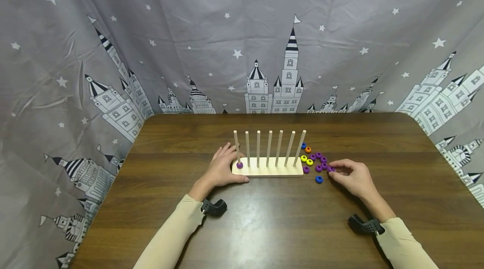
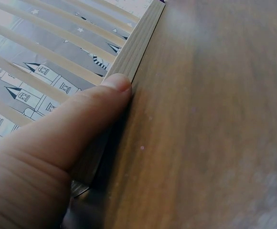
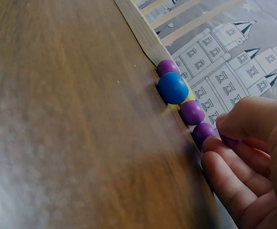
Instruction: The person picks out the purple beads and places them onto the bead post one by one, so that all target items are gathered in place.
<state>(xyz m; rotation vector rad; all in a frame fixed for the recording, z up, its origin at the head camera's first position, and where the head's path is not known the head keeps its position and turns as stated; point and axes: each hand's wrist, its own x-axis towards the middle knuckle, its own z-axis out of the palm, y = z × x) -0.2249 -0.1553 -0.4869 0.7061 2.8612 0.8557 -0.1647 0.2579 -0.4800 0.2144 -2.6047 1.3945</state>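
1. Looks like a staged recording corner; home or studio, can't tell.
2. Main cue: grey cloth backdrop (image 1: 211, 29) behind the bench (image 1: 272, 222) and along its left and right sides. Creases show it's hung fabric.
3. Print is nursery-style: white castles (image 1: 290, 77) with striped spires and flags, plus white stars (image 1: 237, 54).
4. Bench has a dark brown wood-grain top, rounded far corners, pale glare. Reads as household or office furniture.
5. Capture gear: 2 black wrist units (image 1: 214, 207), 1 per arm.
6. Toy-type kit on top: wooden 7-peg stand (image 1: 277, 172), coloured beads (image 1: 319, 179). Matches the playroom look.
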